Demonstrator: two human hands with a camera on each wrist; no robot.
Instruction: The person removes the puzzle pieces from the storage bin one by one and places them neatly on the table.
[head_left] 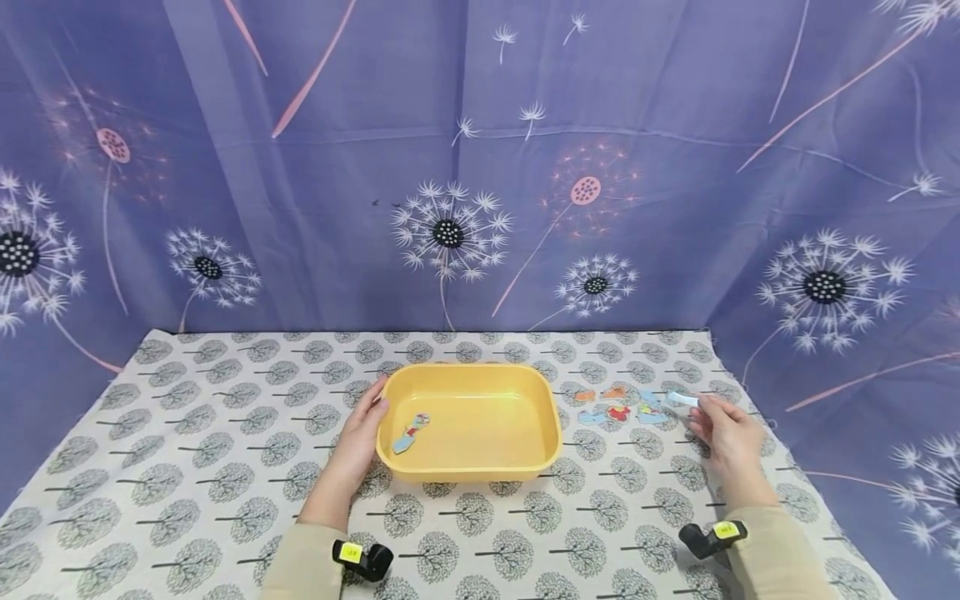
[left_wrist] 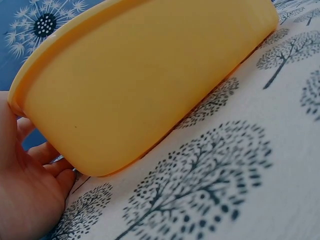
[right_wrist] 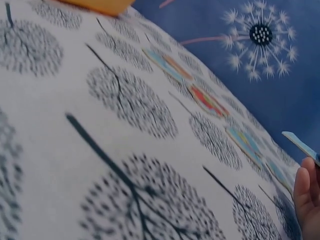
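Observation:
A yellow plastic basin (head_left: 468, 475) stands on the cloth in front of me. My left hand (head_left: 360, 433) holds its left end, the thumb at the rim and the fingers against the outer wall (left_wrist: 125, 90). Inside the basin, toward the left, lie a few small colored flat pieces (head_left: 411, 435), blue with some red. To the right, my right hand (head_left: 727, 437) pinches a light blue flat piece (head_left: 681, 399), which the right wrist view shows raised off the cloth. Near those fingertips several flat pieces lie on the cloth, among them a red one (head_left: 618, 413) and a blue one (head_left: 651, 415).
Two orange pieces, one of them a small orange piece (head_left: 585, 396), lie between the basin and the right hand. A white cloth (head_left: 247, 517) with printed grey trees covers the table. Behind it hangs a purple curtain (head_left: 337, 208) with dandelions.

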